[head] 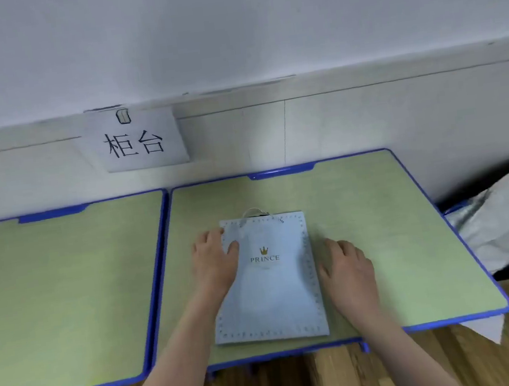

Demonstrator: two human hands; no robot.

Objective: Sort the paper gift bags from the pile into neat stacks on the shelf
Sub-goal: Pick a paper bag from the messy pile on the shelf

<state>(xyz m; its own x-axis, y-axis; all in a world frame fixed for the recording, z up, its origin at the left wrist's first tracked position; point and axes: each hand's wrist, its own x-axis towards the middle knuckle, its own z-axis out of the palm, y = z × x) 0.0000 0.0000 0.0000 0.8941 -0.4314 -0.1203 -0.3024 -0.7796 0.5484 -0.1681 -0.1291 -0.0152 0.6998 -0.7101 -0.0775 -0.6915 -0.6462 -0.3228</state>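
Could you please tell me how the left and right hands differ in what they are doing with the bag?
The left hand lies on the bag at its left edge, thumb on its face; the right hand lies just beside its right edge, mostly on the desk. The left sits nearer the handle, the right lower. Neither has a grip.

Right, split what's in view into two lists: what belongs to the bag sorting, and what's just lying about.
Part of the job:
- light blue paper gift bag, flat on the right desk
- left hand, on the bag's left edge
- right hand, just right of the bag

Lying about:
- left desk
- paper sign on the wall
- crumpled plastic bags on the floor at right
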